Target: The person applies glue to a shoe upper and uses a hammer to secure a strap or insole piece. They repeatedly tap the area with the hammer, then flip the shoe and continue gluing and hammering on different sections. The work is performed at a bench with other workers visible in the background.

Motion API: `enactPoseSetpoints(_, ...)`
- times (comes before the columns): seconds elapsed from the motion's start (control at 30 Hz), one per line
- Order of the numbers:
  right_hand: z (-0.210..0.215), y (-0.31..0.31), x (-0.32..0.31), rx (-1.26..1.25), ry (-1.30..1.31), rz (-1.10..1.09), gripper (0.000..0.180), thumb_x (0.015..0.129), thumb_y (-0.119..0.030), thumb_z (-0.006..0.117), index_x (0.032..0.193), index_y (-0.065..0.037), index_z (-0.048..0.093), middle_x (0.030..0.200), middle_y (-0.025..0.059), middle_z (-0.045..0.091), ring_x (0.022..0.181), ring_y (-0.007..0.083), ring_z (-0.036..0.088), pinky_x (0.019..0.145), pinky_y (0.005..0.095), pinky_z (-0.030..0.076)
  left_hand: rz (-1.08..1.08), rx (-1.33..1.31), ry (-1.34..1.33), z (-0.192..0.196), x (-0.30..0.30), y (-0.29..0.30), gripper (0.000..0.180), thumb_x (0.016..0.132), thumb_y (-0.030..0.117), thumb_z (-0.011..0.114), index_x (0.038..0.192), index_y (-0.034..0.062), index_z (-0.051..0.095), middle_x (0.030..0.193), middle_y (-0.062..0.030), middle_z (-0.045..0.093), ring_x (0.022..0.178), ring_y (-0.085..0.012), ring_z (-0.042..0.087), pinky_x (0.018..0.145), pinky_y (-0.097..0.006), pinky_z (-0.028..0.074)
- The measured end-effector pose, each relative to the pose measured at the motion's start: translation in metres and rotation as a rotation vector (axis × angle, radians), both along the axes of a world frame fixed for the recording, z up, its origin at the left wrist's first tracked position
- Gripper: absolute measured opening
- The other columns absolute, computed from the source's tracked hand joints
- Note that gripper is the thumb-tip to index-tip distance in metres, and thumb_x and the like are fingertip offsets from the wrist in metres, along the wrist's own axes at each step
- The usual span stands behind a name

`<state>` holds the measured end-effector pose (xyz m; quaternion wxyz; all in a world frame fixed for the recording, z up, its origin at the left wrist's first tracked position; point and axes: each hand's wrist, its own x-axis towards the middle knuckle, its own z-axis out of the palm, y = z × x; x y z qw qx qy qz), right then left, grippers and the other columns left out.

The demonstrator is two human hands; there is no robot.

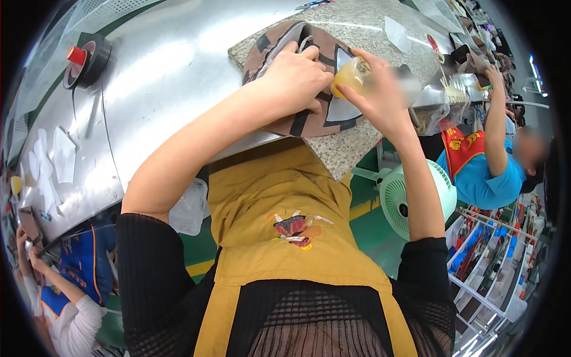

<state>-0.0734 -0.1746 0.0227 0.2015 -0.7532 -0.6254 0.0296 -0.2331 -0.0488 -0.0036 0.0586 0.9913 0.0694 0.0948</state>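
A brown fabric piece with black bands and pale patches lies on the stone slab; it looks like a bag or cover, with a dark opening along its upper left edge. My left hand grips it, index finger and thumb at the opening and the other fingers curled over the cloth. Over the piece's right part, my right hand holds a small clear jar of yellowish stuff, tilted, between thumb and fingers. A blur hides part of that hand and what is beside it.
The speckled slab rests on a shiny metal table. A black reel with a red cap and white cut pieces lie leftward. A green fan stands at right. Co-workers sit at far left and right.
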Motion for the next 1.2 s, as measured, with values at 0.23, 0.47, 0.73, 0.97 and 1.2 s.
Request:
enactPoseSetpoints(0.23, 0.008, -0.022, -0.021, -0.004, 0.055, 0.023, 0.063, 0.077, -0.032, 0.073, 0.133, -0.018, 0.047, 0.111, 0.0116, 0.053, 0.097, 0.032, 0.06, 0.081, 0.0403, 0.049, 0.007, 0.029, -0.03, -0.003, 0.001, -0.001, 0.045, 0.062, 0.042, 0.078, 0.09, 0.0096, 0.064, 0.097, 0.0028, 0.065, 0.103, -0.0191, 0.052, 0.081, -0.035, 0.04)
enactPoseSetpoints(0.47, 0.012, -0.035, -0.029, -0.036, 0.048, 0.056, 0.065, 0.076, -0.031, 0.075, 0.133, -0.018, 0.047, 0.109, 0.0111, 0.053, 0.095, 0.031, 0.06, 0.079, 0.0399, 0.05, 0.014, 0.029, 0.005, -0.002, 0.0, 0.0, 0.046, 0.063, 0.043, 0.077, 0.092, 0.0088, 0.065, 0.101, 0.0029, 0.065, 0.105, -0.0188, 0.052, 0.082, -0.035, 0.04)
enactPoseSetpoints(0.73, 0.015, -0.039, -0.01, 0.07, -0.013, -0.034, 0.063, 0.076, -0.028, 0.075, 0.132, -0.017, 0.048, 0.11, 0.0114, 0.054, 0.096, 0.0295, 0.061, 0.081, 0.0392, 0.051, 0.03, 0.039, -0.002, -0.003, 0.001, -0.002, 0.044, 0.065, 0.042, 0.076, 0.091, 0.0095, 0.066, 0.102, 0.003, 0.065, 0.106, -0.019, 0.052, 0.083, -0.036, 0.04)
enactPoseSetpoints(0.97, 0.01, -0.039, -0.017, -0.003, -0.079, 0.019, 0.064, 0.076, -0.028, 0.074, 0.134, -0.019, 0.048, 0.11, 0.0108, 0.053, 0.095, 0.0286, 0.062, 0.078, 0.04, 0.052, 0.026, 0.05, -0.03, -0.007, 0.0, -0.002, 0.044, 0.065, 0.042, 0.076, 0.091, 0.0093, 0.065, 0.103, 0.0026, 0.064, 0.106, -0.019, 0.052, 0.083, -0.035, 0.04)
enactPoseSetpoints(1.2, 0.014, -0.038, -0.011, 0.072, -0.013, 0.076, 0.064, 0.074, -0.025, 0.076, 0.133, -0.02, 0.05, 0.107, 0.0083, 0.053, 0.094, 0.0268, 0.061, 0.075, 0.0381, 0.053, 0.04, 0.019, 0.021, -0.003, 0.0, -0.002, 0.043, 0.065, 0.041, 0.077, 0.092, 0.0091, 0.066, 0.104, 0.0027, 0.064, 0.106, -0.0188, 0.052, 0.083, -0.035, 0.04)
